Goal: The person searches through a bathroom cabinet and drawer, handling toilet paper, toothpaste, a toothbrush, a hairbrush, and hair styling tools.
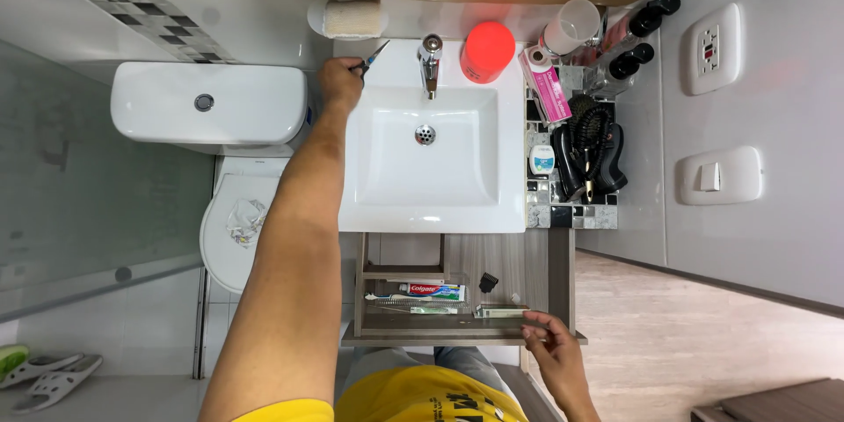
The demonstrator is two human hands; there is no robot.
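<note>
**One head view, straight down**

A single camera on the person's head looks steeply down from well above the white sink (425, 145), whose far wall lies at the frame's top. The toilet (215, 105) sits left, the open drawer (457, 321) near the bottom edge.

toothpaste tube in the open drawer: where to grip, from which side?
Grip the toothpaste tube mid-body, across its narrow width, coming straight down from above. It lies flat and lengthwise left to right in the open drawer, top face exposed. A toothbrush lies close alongside, so a top pinch probably has the most room.
</note>
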